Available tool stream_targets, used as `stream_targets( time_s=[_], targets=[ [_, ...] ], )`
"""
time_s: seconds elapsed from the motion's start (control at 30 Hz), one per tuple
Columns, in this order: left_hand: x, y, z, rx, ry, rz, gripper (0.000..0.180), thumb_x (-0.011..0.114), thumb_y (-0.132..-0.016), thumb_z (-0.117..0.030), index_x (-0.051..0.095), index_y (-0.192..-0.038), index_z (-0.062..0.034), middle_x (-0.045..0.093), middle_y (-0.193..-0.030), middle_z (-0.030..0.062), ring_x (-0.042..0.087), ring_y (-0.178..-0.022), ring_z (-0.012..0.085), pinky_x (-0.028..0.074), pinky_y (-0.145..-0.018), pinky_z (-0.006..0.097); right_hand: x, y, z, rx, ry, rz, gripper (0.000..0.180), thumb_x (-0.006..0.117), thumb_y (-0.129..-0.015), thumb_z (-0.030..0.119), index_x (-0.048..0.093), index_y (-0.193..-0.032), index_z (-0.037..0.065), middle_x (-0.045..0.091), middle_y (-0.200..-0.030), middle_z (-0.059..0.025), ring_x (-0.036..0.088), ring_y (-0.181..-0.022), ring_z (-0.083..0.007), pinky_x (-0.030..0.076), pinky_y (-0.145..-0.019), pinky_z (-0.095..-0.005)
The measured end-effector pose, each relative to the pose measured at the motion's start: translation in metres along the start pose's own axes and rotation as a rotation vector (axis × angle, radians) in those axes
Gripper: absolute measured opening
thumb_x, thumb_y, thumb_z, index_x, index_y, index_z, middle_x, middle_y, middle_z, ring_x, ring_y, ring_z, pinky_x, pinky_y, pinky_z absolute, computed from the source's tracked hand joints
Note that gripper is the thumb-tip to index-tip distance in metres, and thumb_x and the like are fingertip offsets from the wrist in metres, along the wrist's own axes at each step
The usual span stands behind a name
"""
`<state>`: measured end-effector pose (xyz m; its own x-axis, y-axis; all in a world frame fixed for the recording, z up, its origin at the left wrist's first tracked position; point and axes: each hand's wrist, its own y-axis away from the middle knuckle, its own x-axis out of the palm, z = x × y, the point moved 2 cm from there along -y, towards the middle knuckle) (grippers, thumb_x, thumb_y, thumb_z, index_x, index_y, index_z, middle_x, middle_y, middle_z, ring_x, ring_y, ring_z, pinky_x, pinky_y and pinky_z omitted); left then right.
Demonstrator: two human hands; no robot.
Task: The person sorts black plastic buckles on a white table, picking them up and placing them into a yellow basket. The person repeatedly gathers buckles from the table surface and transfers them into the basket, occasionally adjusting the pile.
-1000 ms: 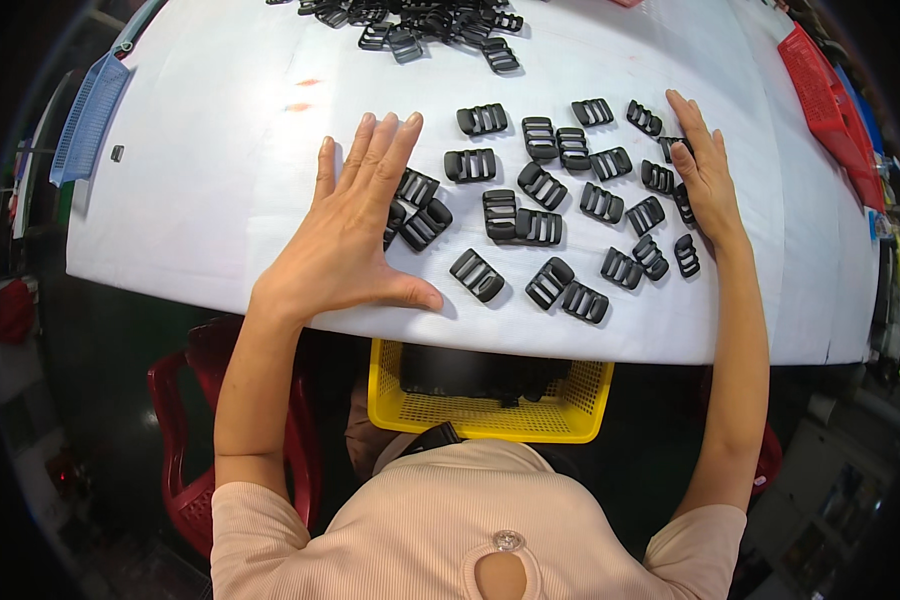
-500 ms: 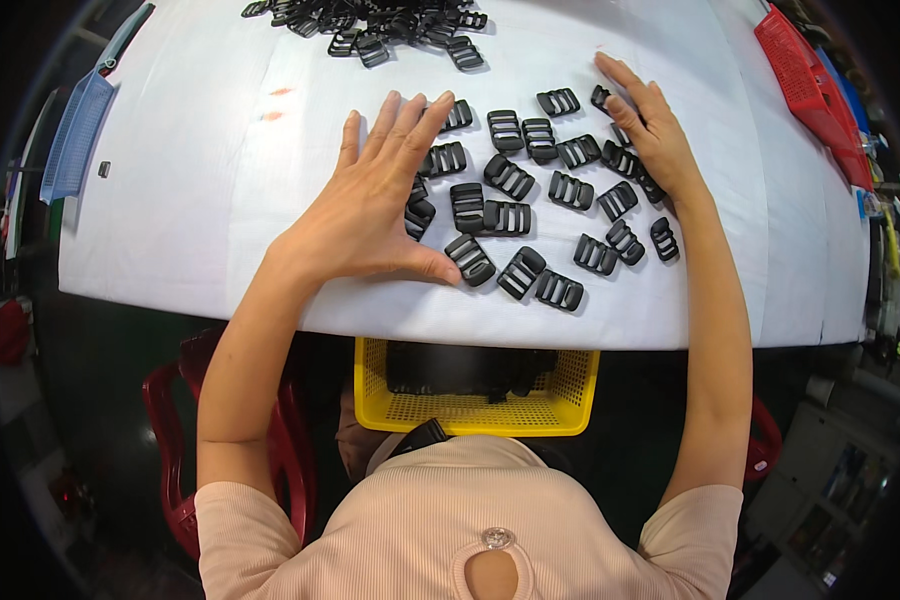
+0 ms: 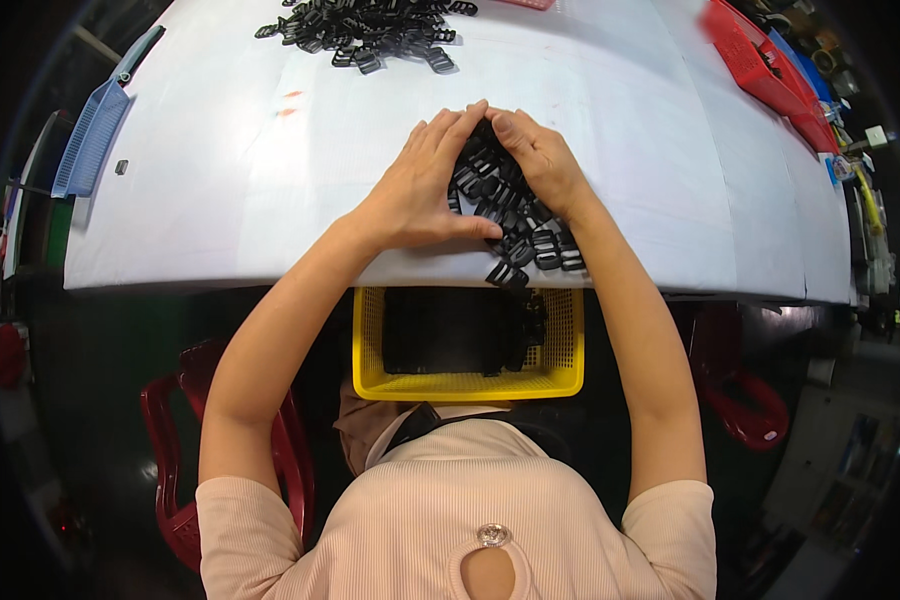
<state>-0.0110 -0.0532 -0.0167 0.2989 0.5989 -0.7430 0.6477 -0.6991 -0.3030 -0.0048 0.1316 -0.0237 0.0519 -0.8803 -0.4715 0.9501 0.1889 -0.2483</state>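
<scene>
A heap of black plastic strap buckles point(image 3: 505, 190) lies bunched on the white-covered table between my two hands. My left hand point(image 3: 425, 190) borders it on the left, fingers stretched forward and thumb spread out against the near buckles. On the right side, my right hand point(image 3: 548, 165) lies curved along the heap with its fingers extended. The fingertips of both hands come together at the far end, so they frame the buckles without gripping any. A few buckles point(image 3: 508, 275) stick out toward the table's front edge.
Farther back is a larger pile of black buckles point(image 3: 370, 30). A yellow basket point(image 3: 470, 388) with black items sits below the table edge. A blue basket point(image 3: 92, 135) is at the left, a red basket point(image 3: 760, 75) at the right. One small black piece point(image 3: 121, 167) lies far left.
Both hands have moved inward, the right one sweeping left. The buckles that were spread over the table are now drawn into one close heap between them.
</scene>
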Motion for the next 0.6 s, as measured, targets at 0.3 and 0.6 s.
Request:
stream_targets(
  time_s=[0.3,0.6],
  targets=[
    [0.006,0.098,-0.065,0.048,0.114,0.140,0.102,0.084,-0.072,-0.029,0.024,-0.151,-0.0078,0.032,-0.150,0.0229,0.028,-0.141,0.0413,0.021,-0.118,0.053,0.017,0.117,0.050,-0.034,-0.016,0.076,0.038,0.051,-0.100,0.033,0.062,-0.120,0.003,0.064,-0.122,-0.0138,0.054,-0.123,-0.0301,0.025,-0.116,-0.0464],
    [-0.046,0.071,-0.043,0.006,0.111,-0.109,0.061,0.074,-0.082,-0.013,0.050,-0.138,-0.0084,0.049,-0.141,0.0175,0.038,-0.137,0.0350,0.034,-0.113,0.043,-0.009,0.094,0.074,-0.063,0.075,0.071,0.025,0.061,-0.095,0.025,0.070,-0.106,0.005,0.064,-0.116,-0.0126,0.058,-0.112,-0.0280,0.044,-0.099,-0.0378]
  ],
)
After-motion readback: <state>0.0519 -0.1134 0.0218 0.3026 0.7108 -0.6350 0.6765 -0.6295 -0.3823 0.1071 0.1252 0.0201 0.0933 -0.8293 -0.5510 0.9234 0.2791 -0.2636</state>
